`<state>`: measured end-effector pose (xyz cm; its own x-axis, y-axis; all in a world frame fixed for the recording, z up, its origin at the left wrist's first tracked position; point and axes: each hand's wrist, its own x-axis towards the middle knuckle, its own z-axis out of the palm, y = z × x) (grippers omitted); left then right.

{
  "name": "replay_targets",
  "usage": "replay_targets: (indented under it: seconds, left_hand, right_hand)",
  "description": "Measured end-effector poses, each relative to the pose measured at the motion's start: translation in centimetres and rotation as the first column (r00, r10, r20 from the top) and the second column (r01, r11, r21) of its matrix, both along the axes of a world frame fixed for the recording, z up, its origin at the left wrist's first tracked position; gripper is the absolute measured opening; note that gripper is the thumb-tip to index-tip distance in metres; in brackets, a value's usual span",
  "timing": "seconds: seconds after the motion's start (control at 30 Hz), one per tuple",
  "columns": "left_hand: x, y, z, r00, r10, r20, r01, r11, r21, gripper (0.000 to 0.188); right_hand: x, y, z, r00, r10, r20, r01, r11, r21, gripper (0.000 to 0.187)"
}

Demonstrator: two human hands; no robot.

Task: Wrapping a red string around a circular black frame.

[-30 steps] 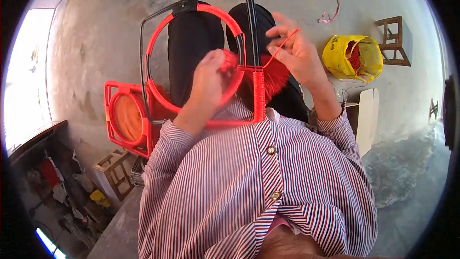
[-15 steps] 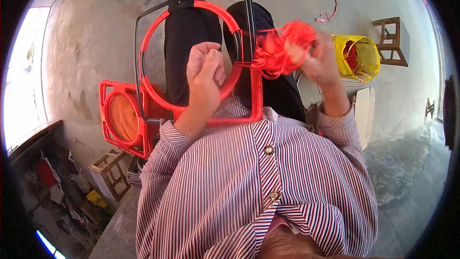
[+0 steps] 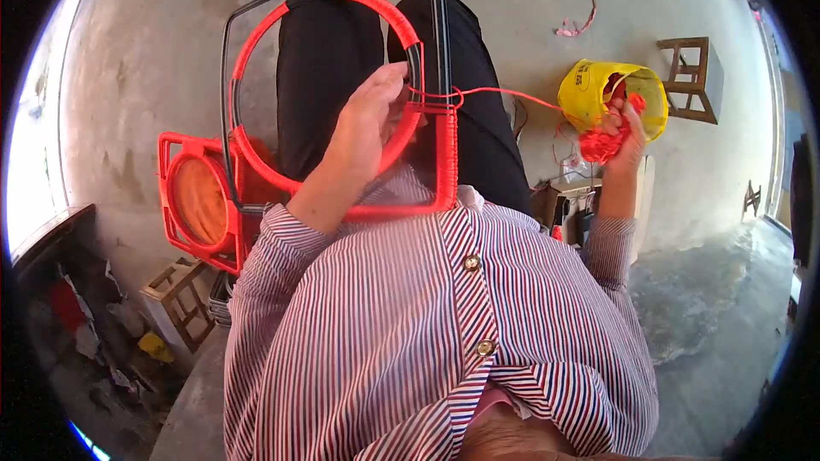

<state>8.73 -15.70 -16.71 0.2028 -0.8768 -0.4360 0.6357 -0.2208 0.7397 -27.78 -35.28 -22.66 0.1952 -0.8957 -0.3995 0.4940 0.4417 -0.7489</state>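
Observation:
A black metal frame (image 3: 442,30) with a round ring inside it lies across my lap. Red cord is wound over most of the ring and along the near right bars; some of the ring and the outer bars is bare black. My left hand (image 3: 366,124) is at the ring's right side, fingers curled against it, the fingertips partly hidden. Out to the right, my right hand (image 3: 628,141) is closed on a bundle of red cord (image 3: 603,145). From the bundle a taut strand (image 3: 512,94) runs left to a loop around the frame's right bar.
Behind my right hand lies a yellow bucket (image 3: 581,90) with red cord inside. A wooden stool (image 3: 702,77) stands beyond it. Left of my lap are red-wrapped frames (image 3: 171,196) and another wooden stool (image 3: 184,294). An open box (image 3: 568,205) sits by my right forearm.
My right hand has carried the cord bundle away to the right, drawing the loose strand straight. My left hand has moved up against the ring's right side.

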Motion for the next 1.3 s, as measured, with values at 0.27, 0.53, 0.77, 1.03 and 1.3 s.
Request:
replay_targets:
  seconds: [0.27, 0.53, 0.77, 1.03, 1.3]
  left_hand:
    - [-0.2, -0.4, -0.3, 0.99, -0.138, -0.01, 0.138, 0.99, 0.01, 0.032]
    - [-0.4, -0.6, 0.2, 0.992, -0.118, -0.037, 0.121, 0.989, 0.088, 0.028]
    - [-0.5, -0.5, 0.1, 0.996, -0.085, -0.032, 0.089, 0.985, 0.149, 0.015]
    - [-1.0, 0.5, 0.0, 0.997, -0.071, 0.033, 0.065, 0.987, 0.15, 0.008]
    - [-0.9, 0.5, 0.1, 0.999, -0.036, -0.009, 0.037, 0.99, 0.139, 0.008]
  right_hand:
    - [16.0, 6.9, 6.1, 0.463, 0.721, -0.515, -0.858, 0.511, -0.056, 0.038]
    - [16.1, 8.0, 6.0, 0.847, 0.523, -0.1, -0.531, 0.841, -0.102, 0.018]
    - [15.0, 6.7, 3.7, 0.842, 0.517, 0.151, -0.503, 0.855, -0.124, 0.011]
    - [17.1, 9.6, 5.8, 0.746, 0.525, -0.41, -0.622, 0.769, -0.147, 0.016]
    - [17.8, 8.8, 5.2, 0.676, 0.64, -0.365, -0.703, 0.709, -0.057, 0.02]
